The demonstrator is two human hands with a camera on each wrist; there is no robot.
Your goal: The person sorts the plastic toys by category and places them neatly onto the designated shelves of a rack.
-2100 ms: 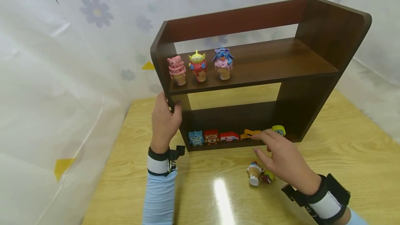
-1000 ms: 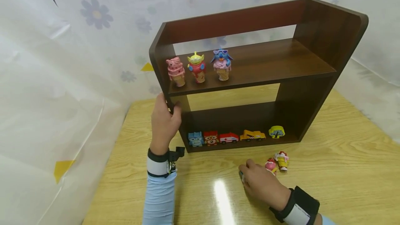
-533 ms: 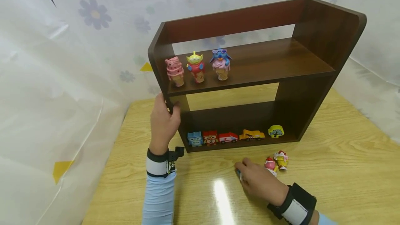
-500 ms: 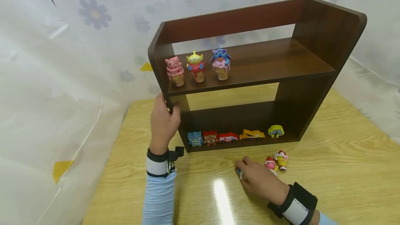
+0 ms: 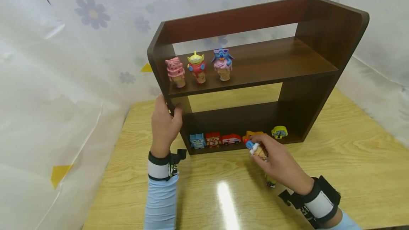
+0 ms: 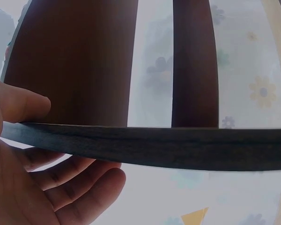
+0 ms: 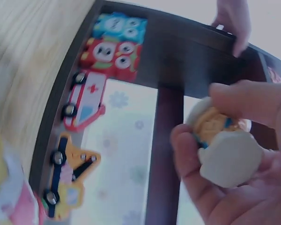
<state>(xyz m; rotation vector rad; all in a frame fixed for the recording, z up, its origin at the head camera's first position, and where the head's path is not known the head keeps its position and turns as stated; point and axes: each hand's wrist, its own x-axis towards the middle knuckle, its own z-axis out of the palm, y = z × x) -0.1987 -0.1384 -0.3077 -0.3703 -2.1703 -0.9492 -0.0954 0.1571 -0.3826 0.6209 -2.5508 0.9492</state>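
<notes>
My left hand (image 5: 164, 127) grips the left side panel of a dark brown two-tier shelf (image 5: 333, 38), thumb on its inner face and fingers outside. My right hand (image 5: 284, 162) pinches an ice-cream-cone figurine (image 5: 259, 152) with a blue and white top, in front of the lower tier. In the right wrist view the figurine's pale flat base (image 7: 232, 159) faces the camera. Three cone figurines stand on the upper tier at left: a pink one (image 5: 176, 74), a yellow-headed alien (image 5: 197, 67) and a blue character (image 5: 223, 64). Another figurine (image 5: 270, 181) lies on the table, mostly hidden under my right hand.
Along the lower tier stand a blue owl block (image 5: 197, 141), a red owl block (image 5: 213, 140), a toy ambulance (image 5: 231, 139), a yellow toy truck (image 5: 249, 136) partly covered, and a yellow tree block (image 5: 279, 132). Flowered sheeting (image 5: 92, 12) hangs behind the wooden table (image 5: 204, 187).
My right hand closed on the blue-topped cone figurine on the table and lifted it up towards the shelf. My left hand stays on the side panel.
</notes>
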